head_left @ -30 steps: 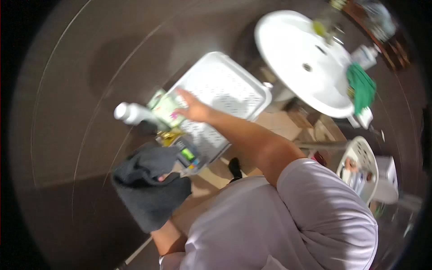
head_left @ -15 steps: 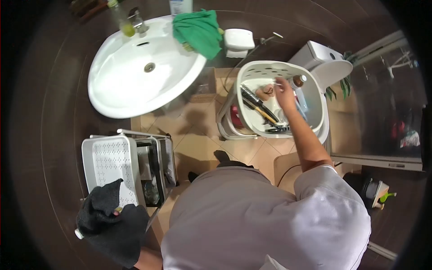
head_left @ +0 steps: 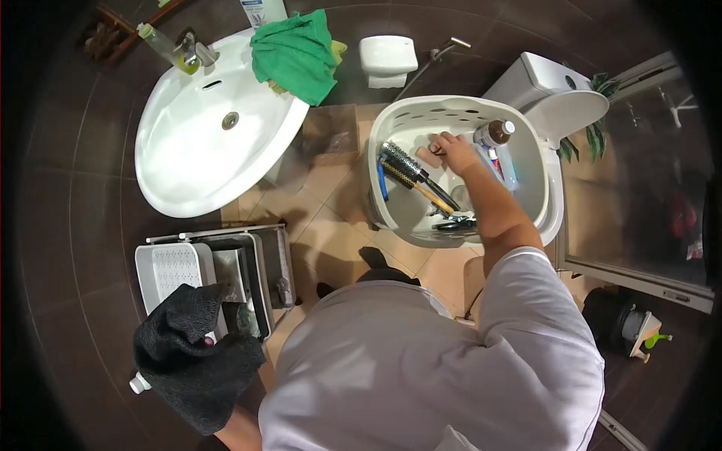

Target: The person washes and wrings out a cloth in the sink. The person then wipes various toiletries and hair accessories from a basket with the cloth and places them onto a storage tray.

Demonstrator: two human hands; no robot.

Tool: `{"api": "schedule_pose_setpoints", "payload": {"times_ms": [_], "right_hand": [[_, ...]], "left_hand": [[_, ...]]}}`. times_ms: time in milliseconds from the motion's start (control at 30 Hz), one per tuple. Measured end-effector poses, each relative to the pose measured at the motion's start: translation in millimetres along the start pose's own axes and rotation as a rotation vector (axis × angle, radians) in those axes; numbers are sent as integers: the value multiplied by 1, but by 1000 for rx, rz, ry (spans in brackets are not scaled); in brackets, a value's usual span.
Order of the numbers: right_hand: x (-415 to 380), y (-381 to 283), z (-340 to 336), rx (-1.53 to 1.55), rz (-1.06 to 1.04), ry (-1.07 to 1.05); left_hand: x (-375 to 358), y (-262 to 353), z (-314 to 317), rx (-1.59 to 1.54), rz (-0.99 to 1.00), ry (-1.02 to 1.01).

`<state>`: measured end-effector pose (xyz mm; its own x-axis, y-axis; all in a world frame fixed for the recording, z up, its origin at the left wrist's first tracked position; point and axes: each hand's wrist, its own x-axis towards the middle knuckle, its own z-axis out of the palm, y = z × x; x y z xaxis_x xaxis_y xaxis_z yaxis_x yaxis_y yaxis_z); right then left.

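My right hand (head_left: 453,150) reaches into a white plastic basket (head_left: 421,107) on the floor, its fingers on a small beige item (head_left: 428,156); the grip is unclear. Beside it in the basket lie a round hairbrush (head_left: 401,165), a bottle with a brown cap (head_left: 494,133) and some dark combs (head_left: 451,222). At the lower left, my left hand is hidden inside a black cloth (head_left: 194,359) that it holds over a white tiered trolley (head_left: 167,268). A white cap (head_left: 137,384) pokes out under the cloth.
A white washbasin (head_left: 188,161) stands at the upper left with a green towel (head_left: 293,51) on its rim and a yellow-liquid bottle (head_left: 160,45) by the tap. A toilet (head_left: 560,101) sits behind the basket. Beige floor tiles (head_left: 331,218) lie between basin, trolley and basket.
My view swung from the trolley to the basket. My right hand left the trolley shelf, entered the basket, then shifted left to the beige item. The left hand kept the black cloth.
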<state>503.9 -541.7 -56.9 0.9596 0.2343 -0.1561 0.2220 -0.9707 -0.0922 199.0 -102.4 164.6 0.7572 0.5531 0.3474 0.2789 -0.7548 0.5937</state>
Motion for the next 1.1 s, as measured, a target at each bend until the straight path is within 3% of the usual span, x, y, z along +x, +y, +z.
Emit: {"api": "schedule_pose_setpoints", "payload": {"times_ms": [100,167,200,233,300,367,433,500,567,700,733,800,833,900,967,1000,1100], "right_hand": [[-1,13,-24,44,-131,-5],[0,15,-36,70,16,123],[4,18,-35,364,-12,246],[6,19,-33,366,-16,244],[5,14,-32,716,174,85],[3,2,-29,865,167,34],[-2,-17,-39,1372,121,-154],[-18,-51,-70,1534,93,-171],[-32,-76,-91,1857,-72,-274],[-53,-161,-136,1721,-573,-314],[-58,-181,-140,1727,-619,-350],[-67,-216,-147,1752,-671,-669],[-72,-232,-154,1729,-645,-778],[-74,-253,-155,1545,-820,-578],[-74,-259,-156,1560,-744,-653],[-75,-259,-157,1574,-646,-706],[-76,-263,-160,1415,-789,-626]], "left_hand": [[-1,5,4,10,1,-21],[-1,9,6,7,3,-34],[-1,11,7,7,6,-39],[0,13,9,4,8,-49],[2,17,13,1,24,-66],[5,23,17,-9,41,-97],[12,28,21,-18,67,-121],[20,34,27,-32,102,-155],[35,43,38,-79,161,-223],[69,72,78,-140,408,-435],[74,88,80,-219,392,-551],[74,78,107,-230,695,-445],[69,76,114,-329,567,-507],[71,73,109,-420,424,-546],[81,76,95,-572,825,-514],[80,69,92,-476,859,-505],[67,49,79,-248,705,-435]]}}
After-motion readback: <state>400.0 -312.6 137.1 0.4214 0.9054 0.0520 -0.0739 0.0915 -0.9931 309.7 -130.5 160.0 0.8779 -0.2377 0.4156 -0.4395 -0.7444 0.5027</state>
